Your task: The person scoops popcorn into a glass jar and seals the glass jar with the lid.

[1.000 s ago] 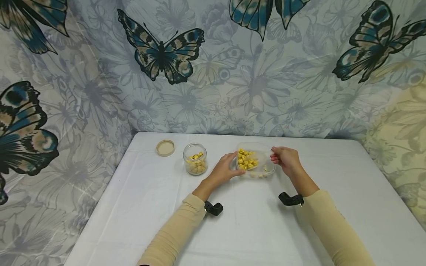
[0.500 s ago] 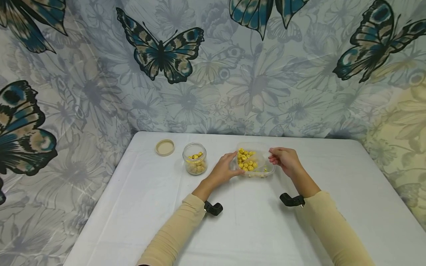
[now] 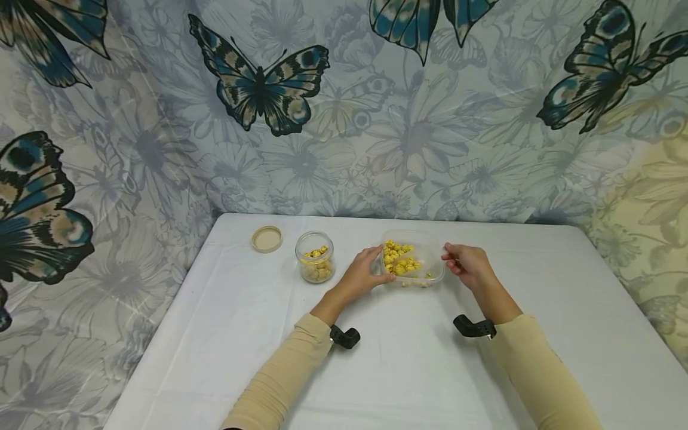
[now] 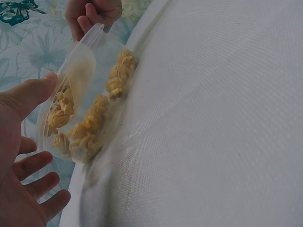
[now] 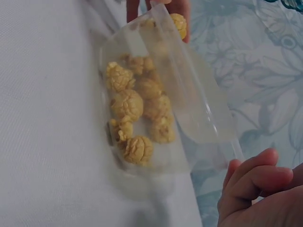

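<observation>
Right hand (image 3: 467,264) has shifted outward, fingers curled, hold unclear. Between the hands sits the tub (image 3: 426,246); the left hand (image 3: 358,277) clasps it, probably for steadiness, beside the popcorn (image 3: 395,251).

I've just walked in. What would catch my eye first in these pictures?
Probably the big teal-and-black butterflies spread across the backdrop behind the white table. Next, the yellow popcorn in the clear container, with the left hand gripping its left end and the right hand at its right. A round jar with more popcorn stands further left, beside a loose lid.
</observation>
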`<state>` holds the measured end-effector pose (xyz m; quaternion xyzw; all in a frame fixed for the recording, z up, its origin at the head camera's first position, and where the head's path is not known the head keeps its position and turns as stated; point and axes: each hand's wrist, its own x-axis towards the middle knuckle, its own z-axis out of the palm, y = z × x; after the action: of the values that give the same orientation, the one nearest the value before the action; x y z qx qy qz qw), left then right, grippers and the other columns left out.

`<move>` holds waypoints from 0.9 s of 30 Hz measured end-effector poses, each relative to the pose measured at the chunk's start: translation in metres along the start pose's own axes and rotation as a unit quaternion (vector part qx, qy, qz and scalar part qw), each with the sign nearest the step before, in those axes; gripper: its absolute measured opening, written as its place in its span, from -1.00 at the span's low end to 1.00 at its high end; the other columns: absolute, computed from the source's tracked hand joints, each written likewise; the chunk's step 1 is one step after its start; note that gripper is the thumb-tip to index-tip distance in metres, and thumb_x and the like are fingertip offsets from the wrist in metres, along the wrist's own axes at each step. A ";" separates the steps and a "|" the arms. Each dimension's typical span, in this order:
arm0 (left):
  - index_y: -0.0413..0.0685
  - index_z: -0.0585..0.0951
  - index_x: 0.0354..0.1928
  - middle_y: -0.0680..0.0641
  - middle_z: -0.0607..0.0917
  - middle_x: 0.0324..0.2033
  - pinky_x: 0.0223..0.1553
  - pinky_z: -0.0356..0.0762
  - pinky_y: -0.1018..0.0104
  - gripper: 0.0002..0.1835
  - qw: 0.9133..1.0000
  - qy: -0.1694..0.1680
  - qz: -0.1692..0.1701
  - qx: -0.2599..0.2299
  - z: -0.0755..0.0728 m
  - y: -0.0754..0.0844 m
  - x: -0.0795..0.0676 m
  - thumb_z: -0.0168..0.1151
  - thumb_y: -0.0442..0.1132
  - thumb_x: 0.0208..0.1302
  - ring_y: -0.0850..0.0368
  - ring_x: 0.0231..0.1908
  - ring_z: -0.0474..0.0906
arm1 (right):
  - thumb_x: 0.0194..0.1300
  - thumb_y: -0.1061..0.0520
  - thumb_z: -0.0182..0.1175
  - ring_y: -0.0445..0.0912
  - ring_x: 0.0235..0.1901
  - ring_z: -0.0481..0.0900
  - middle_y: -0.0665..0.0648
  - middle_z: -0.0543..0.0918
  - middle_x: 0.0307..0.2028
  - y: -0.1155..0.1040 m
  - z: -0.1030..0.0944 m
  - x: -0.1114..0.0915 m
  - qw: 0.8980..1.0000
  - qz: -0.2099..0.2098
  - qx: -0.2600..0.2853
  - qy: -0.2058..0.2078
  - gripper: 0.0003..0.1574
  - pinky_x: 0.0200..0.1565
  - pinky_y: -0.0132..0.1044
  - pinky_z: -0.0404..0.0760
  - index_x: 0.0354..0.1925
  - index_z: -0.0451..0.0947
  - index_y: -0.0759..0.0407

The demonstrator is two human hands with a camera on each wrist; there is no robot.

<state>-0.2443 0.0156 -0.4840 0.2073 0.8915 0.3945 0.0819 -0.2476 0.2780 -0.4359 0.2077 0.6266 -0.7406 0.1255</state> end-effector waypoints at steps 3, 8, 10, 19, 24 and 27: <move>0.05 0.12 0.52 -0.15 0.29 0.42 0.43 0.22 -0.01 -0.08 1.000 -0.003 -0.008 -0.015 0.000 -0.001 0.000 0.33 0.11 0.22 -0.10 0.43 0.19 | 0.46 0.19 0.02 -0.28 -0.68 0.40 -0.02 0.60 -0.61 0.000 -0.001 0.000 1.000 0.006 0.003 -0.008 -0.87 -0.66 -0.53 0.35 -0.14 0.42 0.27; 0.07 0.13 0.52 -0.13 0.28 0.42 0.42 0.23 0.00 -0.08 1.000 -0.002 -0.013 -0.013 0.001 -0.002 0.002 0.33 0.11 0.21 -0.08 0.44 0.19 | 0.48 0.16 0.02 -0.30 -0.66 0.43 -0.04 0.63 -0.59 0.001 0.001 -0.001 1.000 -0.008 -0.019 -0.019 -0.86 -0.62 -0.54 0.41 -0.12 0.43 0.22; 0.06 0.13 0.52 -0.13 0.29 0.42 0.42 0.24 0.00 -0.08 1.000 0.000 -0.014 -0.009 0.001 -0.002 0.002 0.33 0.12 0.21 -0.08 0.43 0.19 | 0.47 0.17 0.02 -0.30 -0.66 0.44 -0.04 0.63 -0.60 0.001 0.002 -0.001 0.999 -0.014 -0.020 -0.019 -0.86 -0.62 -0.54 0.43 -0.13 0.44 0.24; 0.04 0.14 0.52 -0.16 0.31 0.40 0.42 0.24 0.00 -0.07 1.000 0.003 -0.008 -0.008 0.001 -0.001 0.003 0.36 0.10 0.19 -0.11 0.42 0.21 | 0.45 0.19 0.06 -0.29 -0.66 0.52 -0.03 0.66 -0.61 0.000 0.002 -0.003 0.999 -0.019 -0.004 -0.026 -0.82 -0.60 -0.54 0.49 -0.30 0.55 0.20; 0.06 0.13 0.52 -0.15 0.31 0.40 0.42 0.24 -0.01 -0.06 1.000 0.002 -0.007 -0.010 0.001 -0.003 0.003 0.35 0.11 0.19 -0.11 0.42 0.21 | 0.44 0.20 0.07 -0.27 -0.66 0.54 -0.01 0.66 -0.62 -0.002 0.001 -0.004 1.000 -0.002 0.013 -0.027 -0.79 -0.60 -0.54 0.51 -0.35 0.56 0.18; 0.04 0.13 0.52 -0.17 0.30 0.41 0.42 0.24 -0.02 -0.07 1.000 0.000 -0.005 -0.011 0.001 -0.003 0.002 0.35 0.10 0.20 -0.12 0.42 0.20 | 0.45 0.20 0.05 -0.25 -0.67 0.53 0.01 0.66 -0.62 -0.003 -0.001 -0.005 0.999 0.022 0.040 -0.024 -0.74 -0.59 -0.54 0.52 -0.39 0.57 0.16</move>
<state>-0.2471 0.0156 -0.4875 0.2014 0.8882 0.4040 0.0860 -0.2443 0.2796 -0.4309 0.2086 0.5885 -0.7668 0.1487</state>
